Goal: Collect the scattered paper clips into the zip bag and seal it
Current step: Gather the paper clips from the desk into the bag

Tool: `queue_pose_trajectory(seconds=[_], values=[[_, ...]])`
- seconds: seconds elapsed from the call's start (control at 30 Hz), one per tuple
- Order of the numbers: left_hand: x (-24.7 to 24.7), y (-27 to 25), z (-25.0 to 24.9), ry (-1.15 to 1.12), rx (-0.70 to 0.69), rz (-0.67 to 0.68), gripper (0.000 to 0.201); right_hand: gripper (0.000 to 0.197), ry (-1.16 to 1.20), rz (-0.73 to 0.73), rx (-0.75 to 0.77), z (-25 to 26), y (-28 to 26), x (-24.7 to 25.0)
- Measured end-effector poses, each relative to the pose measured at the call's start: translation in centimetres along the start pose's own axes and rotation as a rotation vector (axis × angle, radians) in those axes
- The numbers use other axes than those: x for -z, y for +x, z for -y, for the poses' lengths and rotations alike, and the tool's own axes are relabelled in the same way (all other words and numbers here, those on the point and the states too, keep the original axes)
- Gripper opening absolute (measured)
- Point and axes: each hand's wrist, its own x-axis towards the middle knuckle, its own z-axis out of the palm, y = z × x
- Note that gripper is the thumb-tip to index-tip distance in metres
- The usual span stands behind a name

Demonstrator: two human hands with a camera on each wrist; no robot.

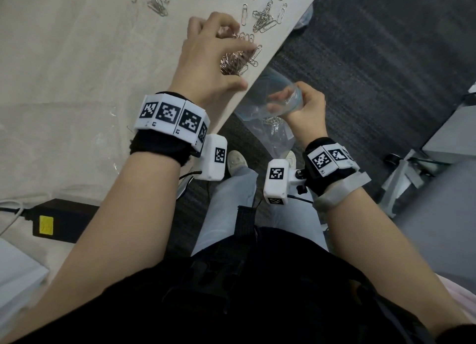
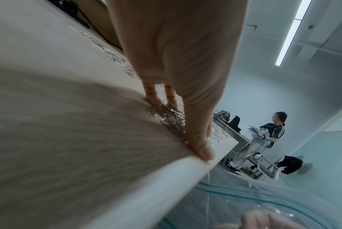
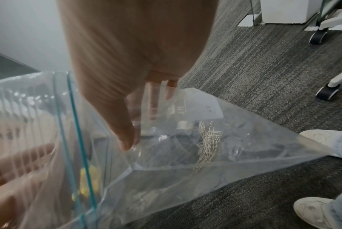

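A heap of paper clips [image 1: 233, 63] sits right at the table edge [image 1: 260, 68], raked under the left hand [image 1: 208, 60], fingers curved over it, thumb on the edge. Just below that edge, the right hand [image 1: 302, 104] pinches the zip bag [image 3: 166, 155] mouth open; some clips already inside. More clips [image 1: 262, 16] lie farther in from the edge.
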Motion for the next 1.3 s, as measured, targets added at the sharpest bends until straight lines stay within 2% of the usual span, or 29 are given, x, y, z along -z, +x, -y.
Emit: queue_pose_trajectory(seconds=[0.23,0.53,0.7,0.83,0.9,1.0,1.1,1.2,1.3], values=[[-0.7,-1.0,0.1,-0.067,0.004,-0.067,0.026,0.027,0.018,0.006,-0.001,0.5,-0.2,-0.1],[-2.4,-1.5,-1.1,-0.091,-0.060,0.000,0.020,0.027,0.009,-0.009,-0.007,0.3,0.0,-0.3],[-2.4,-1.5,-1.7,-0.152,-0.085,0.062,0.028,0.030,0.011,-0.014,0.004,0.4,0.1,-0.3],[-0.9,-1.9,-1.0,-0.267,-0.020,-0.037,0.038,0.025,0.024,-0.005,0.020,0.3,0.1,-0.3],[0.3,-2.0,-0.1,-0.231,0.041,-0.075,0.049,0.022,0.020,0.003,0.020,0.2,0.2,-0.3],[2.0,-2.3,1.1,-0.116,0.136,0.017,0.076,0.023,0.026,0.011,0.008,0.3,0.3,-0.3],[2.6,-2.6,1.5,-0.135,0.211,0.102,0.090,0.025,0.036,0.020,0.014,0.6,0.2,-0.3],[2.0,-2.8,1.3,-0.157,0.185,0.115,0.093,0.025,0.051,0.023,0.018,0.7,0.0,-0.4],[1.0,-2.9,1.1,-0.171,0.153,0.075,0.081,0.023,0.048,0.030,0.022,0.7,0.0,-0.5]])
